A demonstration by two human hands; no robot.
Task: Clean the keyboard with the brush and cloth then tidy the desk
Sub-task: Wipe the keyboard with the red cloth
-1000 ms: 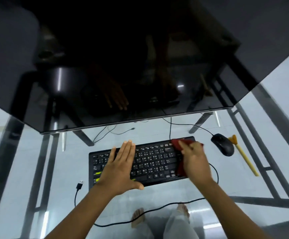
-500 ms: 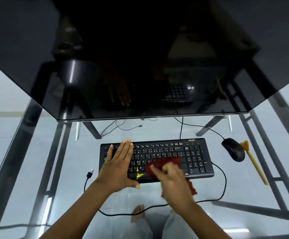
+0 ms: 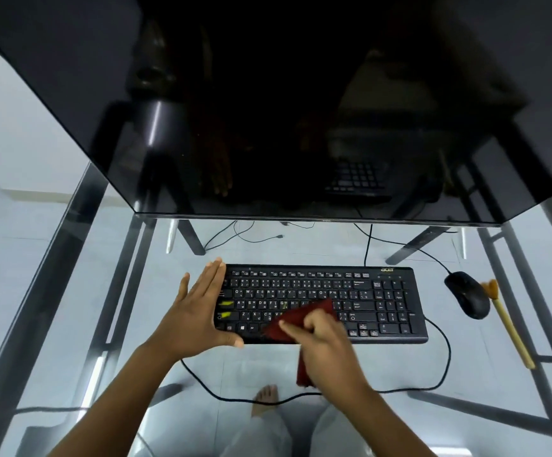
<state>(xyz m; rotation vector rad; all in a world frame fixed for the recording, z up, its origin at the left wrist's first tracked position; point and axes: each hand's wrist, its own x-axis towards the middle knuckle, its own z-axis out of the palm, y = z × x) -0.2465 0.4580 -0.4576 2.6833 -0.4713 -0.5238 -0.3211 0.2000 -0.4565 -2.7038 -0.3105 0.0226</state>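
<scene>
A black keyboard (image 3: pixel 360 295) lies on the glass desk (image 3: pixel 109 291) below the monitor. My left hand (image 3: pixel 198 311) lies flat with fingers together against the keyboard's left end, thumb along its front edge. My right hand (image 3: pixel 327 344) grips a dark red cloth (image 3: pixel 301 316) and presses it onto the keys at the lower middle; part of the cloth hangs below my wrist. A brush (image 3: pixel 507 321) with a yellow wooden handle and orange head lies at the far right, beside the mouse.
A large dark monitor (image 3: pixel 284 110) overhangs the desk's back, its stand legs behind the keyboard. A black mouse (image 3: pixel 464 294) sits right of the keyboard, its cable looping along the front. My legs and a bare foot show through the glass.
My right hand has dragged the cloth from the keyboard's right end to its lower middle. My left hand has shifted from on top of the keys to the left end.
</scene>
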